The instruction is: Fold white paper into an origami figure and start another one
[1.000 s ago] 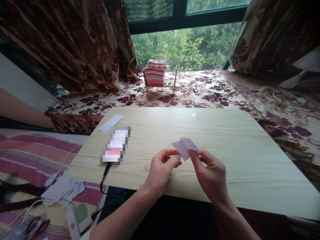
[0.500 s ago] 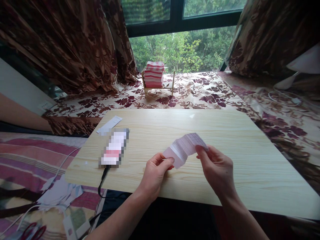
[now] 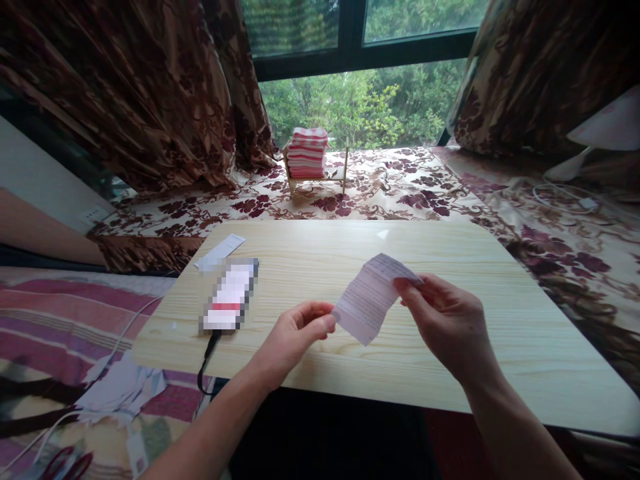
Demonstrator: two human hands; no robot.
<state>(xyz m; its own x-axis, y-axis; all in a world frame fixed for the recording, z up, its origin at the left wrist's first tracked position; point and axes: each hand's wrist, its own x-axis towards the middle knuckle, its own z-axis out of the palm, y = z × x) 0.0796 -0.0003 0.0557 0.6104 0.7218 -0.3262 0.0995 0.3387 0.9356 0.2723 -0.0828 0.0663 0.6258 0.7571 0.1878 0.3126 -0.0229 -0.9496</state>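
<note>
A small sheet of printed paper (image 3: 367, 303) is held over the near middle of the wooden table, lines of text facing me. My right hand (image 3: 445, 317) pinches its upper right part between thumb and fingers, and the top portion is still bent along a crease. At the lower left edge of the sheet is my left hand (image 3: 305, 327), thumb and index fingertip close together on the paper's corner. Left of my hands, a blurred-out phone (image 3: 230, 297) with a black strap lies on the table, and a white paper slip (image 3: 221, 250) lies just beyond it.
The pale wooden table (image 3: 500, 320) spans the front. Behind it, a small rack (image 3: 340, 179) holds folded pink-and-white cloths (image 3: 307, 153) on the flowered window seat. A lamp (image 3: 605, 127) stands far right. Crumpled papers (image 3: 123, 387), cables and red-handled scissors (image 3: 67, 463) lie lower left.
The paper has been unfolded from a creased strip into a flatter, wider sheet. My left hand has moved left and slightly away from the right, which shifted a little right.
</note>
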